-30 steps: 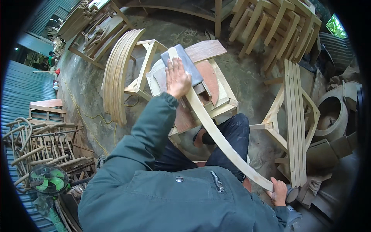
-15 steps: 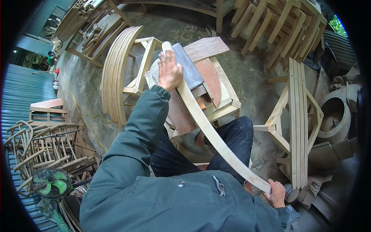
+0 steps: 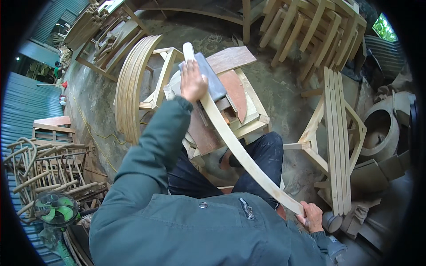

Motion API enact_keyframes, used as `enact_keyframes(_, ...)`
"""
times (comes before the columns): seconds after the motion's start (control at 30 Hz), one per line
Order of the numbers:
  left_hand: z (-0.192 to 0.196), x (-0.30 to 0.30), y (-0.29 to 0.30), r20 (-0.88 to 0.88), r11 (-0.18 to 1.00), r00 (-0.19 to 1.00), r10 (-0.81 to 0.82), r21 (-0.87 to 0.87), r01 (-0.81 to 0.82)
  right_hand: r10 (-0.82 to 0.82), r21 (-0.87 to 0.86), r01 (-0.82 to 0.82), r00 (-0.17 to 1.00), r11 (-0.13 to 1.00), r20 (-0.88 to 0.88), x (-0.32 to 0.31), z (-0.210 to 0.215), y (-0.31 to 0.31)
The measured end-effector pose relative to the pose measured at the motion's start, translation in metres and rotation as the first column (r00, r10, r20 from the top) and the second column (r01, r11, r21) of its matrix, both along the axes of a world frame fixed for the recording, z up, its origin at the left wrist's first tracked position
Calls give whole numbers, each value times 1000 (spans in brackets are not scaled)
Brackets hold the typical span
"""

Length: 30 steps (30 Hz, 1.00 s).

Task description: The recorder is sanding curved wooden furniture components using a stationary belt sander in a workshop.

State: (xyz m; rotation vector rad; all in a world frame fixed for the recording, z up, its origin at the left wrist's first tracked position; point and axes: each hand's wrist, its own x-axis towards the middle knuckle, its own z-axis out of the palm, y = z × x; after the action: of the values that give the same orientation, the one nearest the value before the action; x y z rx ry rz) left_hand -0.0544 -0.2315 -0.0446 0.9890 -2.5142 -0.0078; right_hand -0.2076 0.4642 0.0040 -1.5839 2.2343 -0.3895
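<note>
A long, pale, curved wooden strip runs from the low work stand at far centre down to the near right. My left hand lies flat on its far part, fingers stretched out and pointing away. At the near end, my right hand is closed around the strip's tip. A flat grey plate lies under and beside the strip on the wooden stand. Small wooden blocks and a reddish-brown board sit next to the plate. An orange glow or part shows beneath the strip.
Bundled curved slats lean on a frame at left; straight slats rest on another at right. Wooden frames are stacked at far right. A fan stands near left, and a yellow cord crosses the floor.
The strip has slid slightly away from me over the stand, my right hand moving with it. My left hand stays flat on the wood. The whole view has shifted a little.
</note>
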Motion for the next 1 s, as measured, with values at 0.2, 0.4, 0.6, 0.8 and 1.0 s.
enact_keyframes(0.2, 31, 22, 153, 162, 977, 977, 140, 137, -163, -5, 92, 2, 999, 996, 37, 14, 0, 54)
enact_keyframes(0.4, 26, 13, 98, 86, 970, 988, 129, 198, -144, 31, 21, -32, 998, 999, 56, 9, -9, 19)
enact_keyframes(0.6, 20, 4, 16, 99, 975, 989, 109, 182, -125, 66, -191, -51, 995, 980, 74, 6, -3, -36)
enact_keyframes(0.8, 14, -5, -64, 40, 986, 997, 70, 149, -76, 195, -309, -192, 981, 932, -20, 11, 8, -99)
enact_keyframes(1.0, 14, -27, -121, 29, 989, 999, 42, 143, -45, 218, -319, -254, 965, 913, -146, 29, 3, -151)
